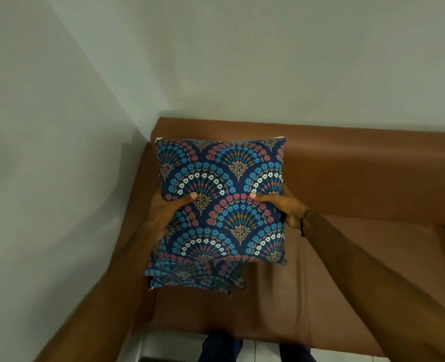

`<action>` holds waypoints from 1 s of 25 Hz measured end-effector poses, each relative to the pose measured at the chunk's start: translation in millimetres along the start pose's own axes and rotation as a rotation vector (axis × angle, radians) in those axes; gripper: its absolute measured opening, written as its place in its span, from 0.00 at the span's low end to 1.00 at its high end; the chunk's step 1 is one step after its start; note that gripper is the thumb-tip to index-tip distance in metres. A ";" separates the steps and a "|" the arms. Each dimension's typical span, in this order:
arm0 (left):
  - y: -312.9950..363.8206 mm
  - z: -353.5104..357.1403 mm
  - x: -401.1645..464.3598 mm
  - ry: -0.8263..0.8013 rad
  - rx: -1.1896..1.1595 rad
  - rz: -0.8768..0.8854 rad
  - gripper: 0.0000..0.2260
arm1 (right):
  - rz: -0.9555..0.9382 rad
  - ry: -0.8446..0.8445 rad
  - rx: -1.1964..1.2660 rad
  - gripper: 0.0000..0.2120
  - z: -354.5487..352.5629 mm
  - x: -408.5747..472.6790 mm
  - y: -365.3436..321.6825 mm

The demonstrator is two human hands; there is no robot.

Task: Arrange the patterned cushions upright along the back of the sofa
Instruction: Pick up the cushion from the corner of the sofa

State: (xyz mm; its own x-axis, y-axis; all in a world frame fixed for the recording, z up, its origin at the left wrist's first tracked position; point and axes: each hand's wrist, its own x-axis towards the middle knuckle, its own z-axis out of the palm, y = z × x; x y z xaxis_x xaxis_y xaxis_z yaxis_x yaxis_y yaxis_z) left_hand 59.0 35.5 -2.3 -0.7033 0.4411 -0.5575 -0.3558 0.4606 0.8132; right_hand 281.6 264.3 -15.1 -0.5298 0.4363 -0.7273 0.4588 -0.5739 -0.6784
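Both-hand grip clamping navy fan-floral cushion (221, 202), left hand (167, 205), right hand (281, 205)

left hand (165, 209) + right hand (284, 206): grip patterned cushion (222, 202) | held above brown sofa (346, 252) | more cushions (195, 276) beneath

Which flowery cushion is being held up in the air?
The top cushion, gripped at its sides by the left hand and right hand. The other cushions lie flat on the sofa seat below it.

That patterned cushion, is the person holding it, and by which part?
Yes: the top cushion is gripped by its side edges, left hand and right hand, thumbs on its front.
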 end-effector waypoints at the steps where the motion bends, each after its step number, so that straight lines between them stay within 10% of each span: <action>1: 1.5 24.6 -6.5 -0.037 0.009 0.044 0.45 | -0.027 0.026 -0.004 0.37 -25.5 -7.5 -5.1; 3: -1.2 81.8 -15.7 -0.110 0.049 0.136 0.44 | -0.075 0.091 -0.035 0.48 -85.1 -21.5 -7.5; 15: -87.5 536.3 -101.7 -0.342 0.222 0.266 0.45 | -0.123 0.522 -0.122 0.48 -529.4 -76.6 107.9; 25: -202.8 759.6 -79.8 -0.330 0.228 0.373 0.44 | -0.281 0.602 -0.179 0.52 -725.0 -27.3 182.4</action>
State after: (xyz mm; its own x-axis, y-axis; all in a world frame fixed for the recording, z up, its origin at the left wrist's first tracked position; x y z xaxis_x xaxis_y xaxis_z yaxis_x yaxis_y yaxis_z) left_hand 654.8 492.1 -249.6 -0.5129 0.8077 -0.2909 0.0494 0.3661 0.9293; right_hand 896.9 650.2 -194.4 -0.1804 0.8907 -0.4173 0.5001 -0.2823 -0.8186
